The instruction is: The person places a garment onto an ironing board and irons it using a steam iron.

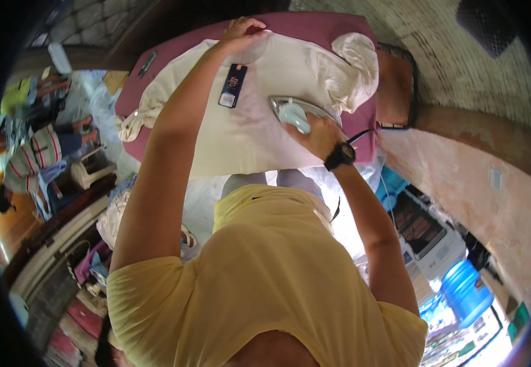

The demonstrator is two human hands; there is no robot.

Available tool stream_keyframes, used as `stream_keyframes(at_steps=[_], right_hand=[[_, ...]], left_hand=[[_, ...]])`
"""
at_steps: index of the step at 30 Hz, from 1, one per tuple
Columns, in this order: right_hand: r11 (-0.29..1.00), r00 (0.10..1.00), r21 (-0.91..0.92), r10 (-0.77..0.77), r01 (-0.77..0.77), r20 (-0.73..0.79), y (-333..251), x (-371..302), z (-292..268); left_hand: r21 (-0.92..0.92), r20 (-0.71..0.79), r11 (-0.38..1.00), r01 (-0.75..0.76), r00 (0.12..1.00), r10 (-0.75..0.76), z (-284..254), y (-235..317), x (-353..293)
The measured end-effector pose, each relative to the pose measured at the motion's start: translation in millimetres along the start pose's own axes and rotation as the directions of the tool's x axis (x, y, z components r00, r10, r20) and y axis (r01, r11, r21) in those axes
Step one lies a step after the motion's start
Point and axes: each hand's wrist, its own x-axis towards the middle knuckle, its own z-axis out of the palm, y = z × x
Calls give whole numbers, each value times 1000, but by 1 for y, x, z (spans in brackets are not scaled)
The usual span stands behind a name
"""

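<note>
A cream shirt (216, 137) lies spread over a maroon padded ironing board (314, 23), its right sleeve bunched at the board's right side. At the far edge of the shirt, near the neckline, my left hand (241, 35) rests on the cloth with fingers apart. My right hand (320, 137) is wrapped round the handle of a clothes iron (293, 115), whose soleplate sits on the right part of the shirt. A dark hang tag (233, 85) lies on the cloth between my hands. The iron's black cord runs off to the right past my wrist.
A small dark object (148, 63) lies at the board's left edge. A brown seat with a dark frame (395, 85) stands right of the board. Another person (36, 153) is at the left, by a pale stool (91, 168). A blue water jug (466, 293) stands lower right.
</note>
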Motion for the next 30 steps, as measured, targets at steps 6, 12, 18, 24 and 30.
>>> stream_keyframes(at_steps=[6,12,18,24,30], right_hand=[[853,989,501,146,-146,41,0,50,14],[849,980,520,-173,99,97,-99,35,27],[905,997,426,-28,-6,74,-180,32,124],[884,995,456,84,-101,57,-225,23,164],[908,932,417,181,-35,-315,-241,127,187]], left_hand=[[96,-481,994,61,877,-7,-79,-23,-136],[9,-520,901,435,772,-367,-131,-109,-241],[190,-419,832,521,810,-411,-118,-114,-225],[206,-429,847,490,823,-372,-131,-131,-218],[-316,-397,948,48,900,-178,-122,-102,-225]])
